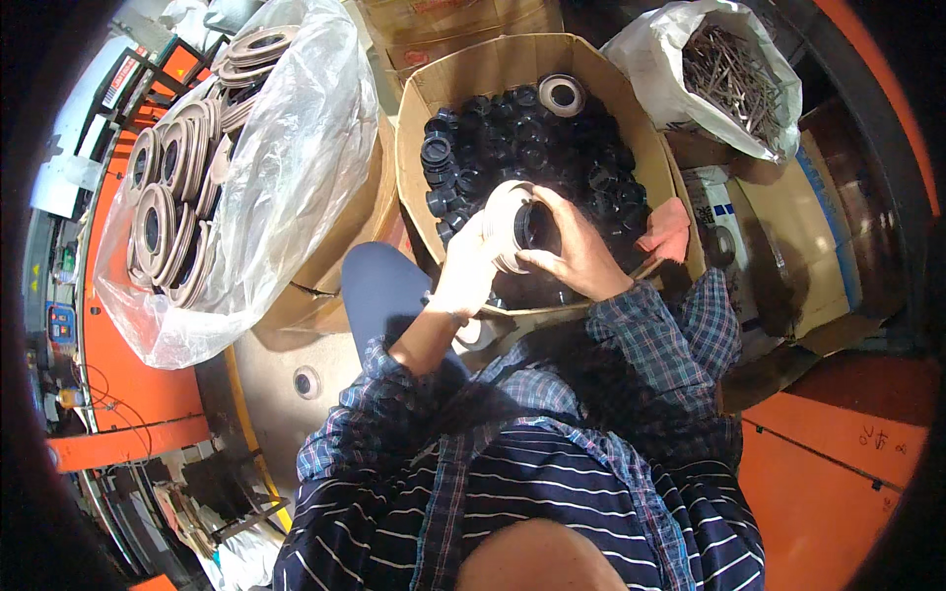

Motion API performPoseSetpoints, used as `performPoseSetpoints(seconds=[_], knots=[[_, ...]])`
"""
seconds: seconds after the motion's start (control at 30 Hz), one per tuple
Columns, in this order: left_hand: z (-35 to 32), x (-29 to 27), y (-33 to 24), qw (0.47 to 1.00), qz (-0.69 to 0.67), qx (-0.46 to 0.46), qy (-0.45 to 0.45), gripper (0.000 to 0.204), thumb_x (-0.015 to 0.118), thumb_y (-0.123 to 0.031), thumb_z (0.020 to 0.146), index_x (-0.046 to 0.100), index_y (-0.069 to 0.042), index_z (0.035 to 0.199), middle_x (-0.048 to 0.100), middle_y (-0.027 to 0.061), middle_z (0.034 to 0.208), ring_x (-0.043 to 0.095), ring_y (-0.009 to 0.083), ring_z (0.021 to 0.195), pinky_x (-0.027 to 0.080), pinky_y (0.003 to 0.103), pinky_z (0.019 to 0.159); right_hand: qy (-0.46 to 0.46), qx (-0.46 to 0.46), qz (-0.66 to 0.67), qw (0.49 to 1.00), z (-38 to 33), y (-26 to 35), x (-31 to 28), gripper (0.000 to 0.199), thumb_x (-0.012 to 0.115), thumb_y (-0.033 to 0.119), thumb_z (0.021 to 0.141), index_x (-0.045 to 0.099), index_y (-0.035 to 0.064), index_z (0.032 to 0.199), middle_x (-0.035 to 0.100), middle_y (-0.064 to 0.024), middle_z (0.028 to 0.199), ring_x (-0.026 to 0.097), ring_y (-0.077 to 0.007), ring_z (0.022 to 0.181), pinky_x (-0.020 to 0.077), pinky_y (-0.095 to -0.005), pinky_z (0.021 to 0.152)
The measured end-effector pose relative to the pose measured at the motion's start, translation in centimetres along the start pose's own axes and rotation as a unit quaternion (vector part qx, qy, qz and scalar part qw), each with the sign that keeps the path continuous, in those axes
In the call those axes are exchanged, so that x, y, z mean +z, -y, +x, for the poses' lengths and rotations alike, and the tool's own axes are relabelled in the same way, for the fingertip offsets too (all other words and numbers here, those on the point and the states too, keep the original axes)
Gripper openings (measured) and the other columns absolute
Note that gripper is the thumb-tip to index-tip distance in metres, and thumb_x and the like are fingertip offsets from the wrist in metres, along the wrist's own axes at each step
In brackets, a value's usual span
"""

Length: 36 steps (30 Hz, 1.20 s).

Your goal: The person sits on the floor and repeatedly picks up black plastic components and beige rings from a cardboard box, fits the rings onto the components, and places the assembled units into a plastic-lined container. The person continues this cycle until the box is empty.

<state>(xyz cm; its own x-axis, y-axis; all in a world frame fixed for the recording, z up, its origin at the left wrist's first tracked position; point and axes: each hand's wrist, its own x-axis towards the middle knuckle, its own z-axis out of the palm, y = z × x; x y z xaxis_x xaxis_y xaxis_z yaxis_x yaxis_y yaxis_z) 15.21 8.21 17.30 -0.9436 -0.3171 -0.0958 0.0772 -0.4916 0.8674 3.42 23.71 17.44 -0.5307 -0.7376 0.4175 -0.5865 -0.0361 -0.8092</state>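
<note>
Over an open carton, my left hand [465,274] grips a beige round flanged part [506,219] by its edge. My right hand [583,254] pinches a black ribbed plastic ring [539,227] between thumb and fingers at the centre of that part. The two pieces touch; how far one sits inside the other is hidden by my fingers. Many loose black plastic rings [532,153] fill the carton [406,148] below. One beige part with a dark centre [562,96] lies on top of them at the far side.
Left, a clear plastic bag [325,148] holds stacked beige parts [158,231] on a carton. Far right stands a white sack [650,44] of thin brown strips [729,84]. A pink cloth [666,231] hangs on the carton's right edge. Another beige part [307,382] lies on the floor.
</note>
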Motion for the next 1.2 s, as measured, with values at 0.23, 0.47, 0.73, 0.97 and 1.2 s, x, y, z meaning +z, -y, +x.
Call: performPoseSetpoints(seconds=[0.23,0.47,0.73,0.97,1.2], knots=[[0.0,0.5,-1.2,0.987,0.152,0.025,-0.047,0.037,0.057,-0.015,0.096,0.057,0.001,0.129,0.064,0.0078,0.117,0.060,0.0143,0.105,0.050,0.028,0.092,-0.006,-0.077,-0.130,0.989,0.2,1.1,-0.5,0.069,0.081,0.016,0.078,0.051,0.0033,0.138,0.051,-0.0200,0.133,0.052,-0.0360,0.122,0.0450,-0.0406,0.104],[-0.4,0.3,-2.2,0.998,0.069,0.004,-0.006,0.037,0.061,-0.015,0.095,0.058,0.001,0.127,0.064,0.0071,0.117,0.061,0.0136,0.102,0.051,0.028,0.089,-0.017,-0.066,-0.114,0.991,0.1,1.1,-0.7,0.062,0.083,0.016,0.074,0.059,0.0062,0.131,0.055,-0.0169,0.126,0.057,-0.0337,0.115,0.0490,-0.0390,0.098],[-1.2,2.3,2.0,0.903,0.417,0.072,-0.077,0.049,0.068,-0.016,0.092,0.049,-0.005,0.136,0.061,0.0153,0.123,0.061,0.0236,0.112,0.048,0.035,0.099,-0.114,0.325,0.248,0.905,0.2,-0.5,1.1,0.041,0.070,0.033,0.090,0.065,-0.0024,0.110,0.070,-0.0085,0.094,0.068,-0.0154,0.080,0.0549,-0.0300,0.068],[0.1,1.1,2.0,0.971,0.222,0.081,-0.019,0.046,0.064,-0.019,0.095,0.049,-0.001,0.135,0.060,0.0078,0.116,0.058,0.0167,0.104,0.048,0.032,0.095,-0.047,0.336,0.063,0.938,0.2,-1.0,-0.1,0.066,0.054,0.057,0.094,0.057,-0.0013,0.125,0.068,-0.0182,0.099,0.069,-0.0336,0.092,0.0543,-0.0393,0.083],[0.0,2.0,0.8,0.936,0.340,0.078,-0.056,0.049,0.064,-0.015,0.096,0.045,0.000,0.138,0.063,0.0086,0.112,0.062,0.0130,0.100,0.051,0.031,0.089,-0.098,0.160,0.018,0.982,0.0,-0.2,0.8,0.053,0.077,0.031,0.083,0.056,0.0070,0.125,0.068,-0.0186,0.100,0.068,-0.0365,0.096,0.0542,-0.0392,0.085]])
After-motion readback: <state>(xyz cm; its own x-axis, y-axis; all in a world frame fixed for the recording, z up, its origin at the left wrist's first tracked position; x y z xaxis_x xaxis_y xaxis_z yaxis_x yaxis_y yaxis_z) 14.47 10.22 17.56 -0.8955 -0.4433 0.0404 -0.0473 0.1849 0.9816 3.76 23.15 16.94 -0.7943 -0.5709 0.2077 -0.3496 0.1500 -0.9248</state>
